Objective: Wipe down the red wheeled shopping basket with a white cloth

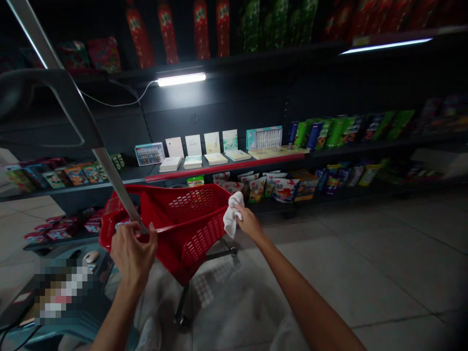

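Note:
A red plastic shopping basket [190, 219] on wheels stands tilted in front of me on the tiled floor. My left hand [133, 253] is closed around the base of its silver handle pole [117, 183], right at the basket's near rim. My right hand [247, 220] grips a crumpled white cloth [231, 214] and holds it against the outside of the basket's right wall.
Dark store shelves [226, 168] run along the back, stocked with cards, boxes and snack bags under strip lights. Low shelves with packets sit at the left. A blue-grey object [73, 302] lies beside my left arm. Pale floor tiles stretch to the right.

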Motion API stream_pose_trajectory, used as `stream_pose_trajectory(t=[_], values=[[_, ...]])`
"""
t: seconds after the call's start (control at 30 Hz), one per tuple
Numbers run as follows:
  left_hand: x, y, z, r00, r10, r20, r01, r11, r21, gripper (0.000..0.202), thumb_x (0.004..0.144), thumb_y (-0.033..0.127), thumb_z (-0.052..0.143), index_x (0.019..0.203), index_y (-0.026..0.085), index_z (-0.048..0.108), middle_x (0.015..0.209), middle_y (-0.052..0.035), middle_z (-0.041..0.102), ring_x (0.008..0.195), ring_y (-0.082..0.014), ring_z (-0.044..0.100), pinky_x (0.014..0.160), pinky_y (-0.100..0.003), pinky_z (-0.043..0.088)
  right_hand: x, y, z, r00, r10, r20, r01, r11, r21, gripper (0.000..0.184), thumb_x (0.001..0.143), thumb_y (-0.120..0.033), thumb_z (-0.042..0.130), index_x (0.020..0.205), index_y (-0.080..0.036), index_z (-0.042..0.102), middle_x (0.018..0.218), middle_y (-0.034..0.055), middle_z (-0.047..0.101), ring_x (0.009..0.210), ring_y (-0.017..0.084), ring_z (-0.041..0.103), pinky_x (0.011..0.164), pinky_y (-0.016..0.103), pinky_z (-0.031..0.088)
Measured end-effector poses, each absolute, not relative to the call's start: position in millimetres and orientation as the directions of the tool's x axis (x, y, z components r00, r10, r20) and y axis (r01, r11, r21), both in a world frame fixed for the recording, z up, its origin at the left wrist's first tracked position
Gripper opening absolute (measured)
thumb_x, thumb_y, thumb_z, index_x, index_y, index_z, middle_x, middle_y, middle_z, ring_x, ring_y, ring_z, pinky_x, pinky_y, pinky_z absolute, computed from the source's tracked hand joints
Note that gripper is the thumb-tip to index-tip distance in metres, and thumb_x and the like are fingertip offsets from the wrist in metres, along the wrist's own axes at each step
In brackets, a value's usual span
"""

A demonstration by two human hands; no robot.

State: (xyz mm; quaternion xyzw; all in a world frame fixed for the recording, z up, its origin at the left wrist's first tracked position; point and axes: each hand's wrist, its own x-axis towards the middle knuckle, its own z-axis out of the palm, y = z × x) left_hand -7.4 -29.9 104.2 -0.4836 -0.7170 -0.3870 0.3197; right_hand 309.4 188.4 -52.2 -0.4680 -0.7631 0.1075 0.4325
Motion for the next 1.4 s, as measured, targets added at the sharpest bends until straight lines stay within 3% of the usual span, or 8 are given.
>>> stream_pose_trajectory(t=[0.13,0.27,0.47,0.7,0.93,1.07,1.27,1.4], values=[[-27.1,-25.9,111.5,-0.351,0.529,0.773,0.926,0.318,0.203,0.040,0.088,0.052,0.054,0.107,0.017,0.054,0.092,-0.0104,0.067,0.093,-0.0314,0.064,0.092,-0.045,0.042,310.2,205.8,-68.1,0.064,0.780,0.622,0.565,0.486,-0.667,0.035,0.082,-0.018,0.054,0.115,-0.013,0.065,0.114,0.0145,0.065,0.109,0.025,0.062,0.102,0.041,0.049],[-47.7,-17.1,115.3,-0.396,0.640,0.659,0.911,0.362,0.196,0.052,0.086,0.056,0.053,0.115,0.013,0.052,0.085,-0.0101,0.072,0.088,-0.0306,0.068,0.098,-0.043,0.040,295.5,209.6,-64.9,0.231,0.748,0.622,0.557,0.423,-0.715,0.029,0.081,-0.026,0.056,0.106,-0.013,0.064,0.119,0.0187,0.060,0.114,0.028,0.058,0.106,0.045,0.047],[-61.0,-7.5,117.6,-0.315,0.744,0.589,0.924,0.383,0.009,0.043,0.089,0.058,0.044,0.095,0.019,0.063,0.081,-0.0113,0.074,0.084,-0.0294,0.067,0.099,-0.043,0.037,271.7,188.2,-36.0,0.030,0.722,0.691,0.516,0.581,-0.629,0.062,0.079,-0.010,0.046,0.141,-0.017,0.053,0.138,0.0134,0.054,0.133,0.024,0.050,0.118,0.044,0.038],[-63.7,-8.1,109.3,-0.282,0.718,0.636,0.926,0.377,-0.014,0.045,0.091,0.060,0.043,0.086,0.021,0.065,0.082,-0.0103,0.075,0.091,-0.0299,0.065,0.093,-0.041,0.038,240.3,158.0,-11.1,-0.063,0.700,0.712,0.469,0.650,-0.598,0.048,0.085,-0.010,0.044,0.130,-0.017,0.062,0.146,0.0129,0.049,0.140,0.024,0.045,0.123,0.045,0.032],[-55.3,-12.9,111.8,-0.197,0.795,0.574,0.952,0.294,-0.080,0.048,0.091,0.063,0.042,0.094,0.020,0.063,0.084,-0.0115,0.075,0.091,-0.0297,0.066,0.095,-0.040,0.037,185.2,103.3,-1.4,-0.459,0.597,0.659,0.341,0.803,-0.490,0.063,0.094,-0.038,0.059,0.150,-0.018,0.041,0.164,0.0152,0.028,0.151,0.028,0.031,0.124,0.049,0.029],[-45.1,-10.3,111.5,-0.162,0.832,0.530,0.960,0.257,-0.110,0.054,0.086,0.069,0.049,0.101,0.018,0.059,0.091,-0.0133,0.074,0.091,-0.0308,0.067,0.096,-0.042,0.035,169.7,91.5,-0.6,-0.488,0.544,0.683,0.399,0.834,-0.380,0.050,0.099,-0.039,0.055,0.143,-0.017,0.049,0.155,0.0154,0.044,0.147,0.028,0.037,0.126,0.055,0.021],[-30.4,-2.1,109.9,-0.155,0.834,0.529,0.960,0.253,-0.117,0.050,0.088,0.066,0.047,0.102,0.019,0.059,0.090,-0.0128,0.072,0.091,-0.0306,0.066,0.098,-0.041,0.036,228.2,133.5,-15.6,-0.473,0.604,0.641,0.488,0.786,-0.380,0.037,0.097,-0.015,0.049,0.132,-0.023,0.059,0.138,0.0078,0.061,0.131,0.021,0.053,0.118,0.043,0.036],[-24.2,1.1,109.7,-0.103,0.830,0.548,0.966,0.214,-0.143,0.053,0.089,0.067,0.045,0.101,0.018,0.060,0.091,-0.0146,0.071,0.092,-0.0332,0.065,0.097,-0.043,0.036,300.9,170.5,-32.5,-0.290,0.720,0.631,0.592,0.653,-0.473,0.034,0.090,-0.008,0.048,0.117,-0.019,0.065,0.129,0.0105,0.064,0.122,0.022,0.057,0.110,0.040,0.043]])
